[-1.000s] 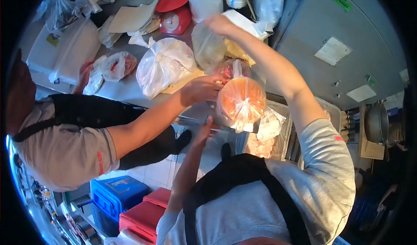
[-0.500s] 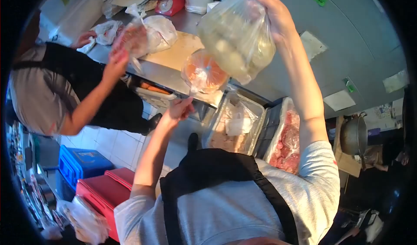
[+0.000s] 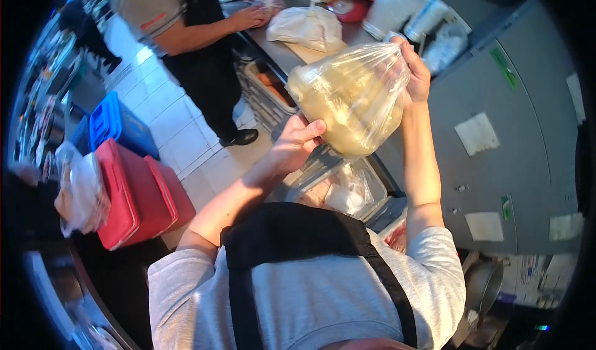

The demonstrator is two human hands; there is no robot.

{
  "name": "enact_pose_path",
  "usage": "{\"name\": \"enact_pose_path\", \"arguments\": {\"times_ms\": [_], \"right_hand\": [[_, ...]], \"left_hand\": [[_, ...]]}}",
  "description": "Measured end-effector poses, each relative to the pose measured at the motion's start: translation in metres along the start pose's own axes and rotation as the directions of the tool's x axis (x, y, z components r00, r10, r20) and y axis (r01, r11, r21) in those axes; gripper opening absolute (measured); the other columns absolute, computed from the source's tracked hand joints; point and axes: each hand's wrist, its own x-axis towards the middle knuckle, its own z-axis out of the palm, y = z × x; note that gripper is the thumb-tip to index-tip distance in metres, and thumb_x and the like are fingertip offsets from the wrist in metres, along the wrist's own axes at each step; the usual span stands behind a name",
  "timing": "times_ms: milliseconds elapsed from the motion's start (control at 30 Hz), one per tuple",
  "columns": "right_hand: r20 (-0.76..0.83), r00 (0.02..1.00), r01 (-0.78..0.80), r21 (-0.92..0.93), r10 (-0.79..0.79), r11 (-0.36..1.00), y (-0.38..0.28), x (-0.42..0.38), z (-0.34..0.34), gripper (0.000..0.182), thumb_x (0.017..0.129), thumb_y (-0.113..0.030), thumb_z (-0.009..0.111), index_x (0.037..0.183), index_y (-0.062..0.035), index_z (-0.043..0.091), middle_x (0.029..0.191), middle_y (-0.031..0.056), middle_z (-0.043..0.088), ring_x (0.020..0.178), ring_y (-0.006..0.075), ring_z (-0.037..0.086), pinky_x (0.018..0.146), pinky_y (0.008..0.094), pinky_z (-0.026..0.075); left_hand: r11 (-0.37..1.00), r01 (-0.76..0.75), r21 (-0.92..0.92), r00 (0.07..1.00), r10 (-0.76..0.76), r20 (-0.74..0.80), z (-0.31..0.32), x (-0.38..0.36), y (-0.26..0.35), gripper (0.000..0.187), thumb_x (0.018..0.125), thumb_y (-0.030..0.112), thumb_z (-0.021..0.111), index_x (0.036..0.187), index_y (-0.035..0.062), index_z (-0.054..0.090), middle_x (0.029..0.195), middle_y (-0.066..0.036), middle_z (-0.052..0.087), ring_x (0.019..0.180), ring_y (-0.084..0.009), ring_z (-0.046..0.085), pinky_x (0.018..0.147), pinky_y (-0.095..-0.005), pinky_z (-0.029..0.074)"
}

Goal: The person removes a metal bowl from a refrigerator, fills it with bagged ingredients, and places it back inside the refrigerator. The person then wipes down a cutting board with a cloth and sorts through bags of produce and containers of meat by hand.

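Observation:
A clear plastic bag [image 3: 347, 104] of pale yellowish, lumpy food is held up in front of me, tilted. The exact food inside cannot be made out. My right hand [image 3: 415, 73] is closed around the bag's gathered neck at the upper right. Against the bag's lower left side is my left hand [image 3: 297, 142], thumb up and the other fingers partly hidden beneath it. A tub [image 3: 379, 182] below holds pinkish food and a smaller clear bag [image 3: 349, 191].
A co-worker's hands [image 3: 251, 16] handle another bag at the counter. A white bag [image 3: 305, 27] lies by a red scale [image 3: 352, 3]. Red containers [image 3: 138, 191] and a blue bin [image 3: 124, 123] stand on the floor at left. A grey cabinet [image 3: 515, 132] fills the right.
The bag of pale food has come lower, and my left hand has risen to it. My view has shifted. The orange-filled bag on the counter is no longer visible.

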Motion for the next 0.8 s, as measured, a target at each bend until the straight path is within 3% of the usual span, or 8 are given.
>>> {"name": "enact_pose_path", "arguments": {"times_ms": [133,200,267,333,433,500,567,800], "right_hand": [[0.046,0.995,-0.088,-0.046,0.09,0.995,0.035,0.029,0.014,0.015,0.085,-0.019,0.05,0.092,-0.0056,0.053,0.065,0.0029,0.05,0.051,0.0117,0.045,0.047,0.0226,0.038],[-0.071,0.991,-0.131,-0.248,0.117,0.96,0.059,0.037,0.033,0.016,0.084,-0.02,0.052,0.092,-0.0069,0.054,0.066,0.002,0.052,0.052,0.0104,0.047,0.047,0.0222,0.039],[-0.026,0.987,-0.157,-0.358,0.158,0.921,0.091,0.043,0.048,0.014,0.084,-0.022,0.053,0.088,-0.0082,0.054,0.065,-0.0017,0.051,0.055,0.0067,0.046,0.05,0.02,0.038],[0.158,0.966,-0.057,-0.639,0.203,0.767,0.132,0.052,0.052,0.02,0.083,-0.028,0.054,0.08,-0.0083,0.053,0.066,-0.0044,0.047,0.058,0.005,0.042,0.054,0.0185,0.034],[0.209,0.869,-0.178,-0.715,0.449,0.676,0.193,0.069,0.065,0.032,0.083,-0.033,0.053,0.063,-0.0118,0.039,0.062,-0.0079,0.032,0.058,0.0031,0.028,0.051,0.0203,0.023],[0.241,0.841,-0.177,-0.724,0.485,0.667,0.238,0.082,0.063,0.031,0.084,-0.03,0.051,0.063,-0.0118,0.039,0.062,-0.0084,0.033,0.058,0.0026,0.029,0.051,0.0202,0.024],[0.264,0.803,-0.205,-0.72,0.534,0.663,0.276,0.094,0.069,0.03,0.086,-0.027,0.049,0.062,-0.0113,0.039,0.062,-0.0089,0.034,0.059,0.0018,0.031,0.05,0.02,0.025],[0.316,0.699,-0.313,-0.671,0.641,0.672,0.379,0.155,0.113,0.027,0.085,-0.025,0.049,0.064,-0.0086,0.045,0.063,-0.0087,0.036,0.06,0.0017,0.031,0.05,0.0202,0.026]], "left_hand": [[0.996,-0.088,0.006,0.992,0.089,-0.086,-0.022,-0.022,0.015,0.055,0.072,0.029,0.069,0.115,0.0034,0.046,0.107,-0.005,0.055,0.097,-0.0168,0.052,0.082,-0.0338,0.041],[0.993,-0.119,0.028,0.988,0.121,-0.101,-0.059,-0.037,0.023,0.052,0.073,0.027,0.067,0.114,0.0025,0.046,0.106,-0.007,0.055,0.095,-0.0165,0.052,0.083,-0.0328,0.041],[0.975,0.066,0.214,0.998,-0.06,-0.033,-0.092,-0.059,0.045,0.052,0.074,0.024,0.066,0.116,0.0013,0.045,0.106,-0.009,0.055,0.094,-0.0154,0.052,0.085,-0.0316,0.04],[0.936,0.028,0.35,0.989,0.025,-0.147,-0.097,-0.082,0.066,0.054,0.072,0.021,0.067,0.116,-0.0002,0.045,0.107,-0.01,0.054,0.093,-0.0142,0.052,0.086,-0.0299,0.039],[0.821,0.108,0.561,0.88,0.183,-0.438,-0.122,-0.115,0.105,0.059,0.068,0.023,0.07,0.115,-0.0028,0.045,0.11,-0.012,0.052,0.097,-0.0145,0.05,0.086,-0.0291,0.038],[0.388,0.155,0.909,0.86,0.4,-0.317,-0.138,-0.128,0.132,0.065,0.065,0.023,0.072,0.119,0.0012,0.043,0.114,-0.01,0.05,0.1,-0.0191,0.048,0.086,-0.0311,0.038],[-0.034,0.13,0.991,0.851,0.516,-0.094,-0.154,-0.134,0.158,0.063,0.06,0.026,0.074,0.115,0.0056,0.05,0.113,-0.01,0.051,0.102,-0.0274,0.046,0.087,-0.0356,0.037],[-0.365,0.259,0.894,0.894,0.441,-0.078,-0.219,-0.168,0.239,0.027,0.067,0.027,0.067,0.083,0.006,0.06,0.085,-0.008,0.056,0.078,-0.0285,0.046,0.072,-0.0362,0.04]]}}
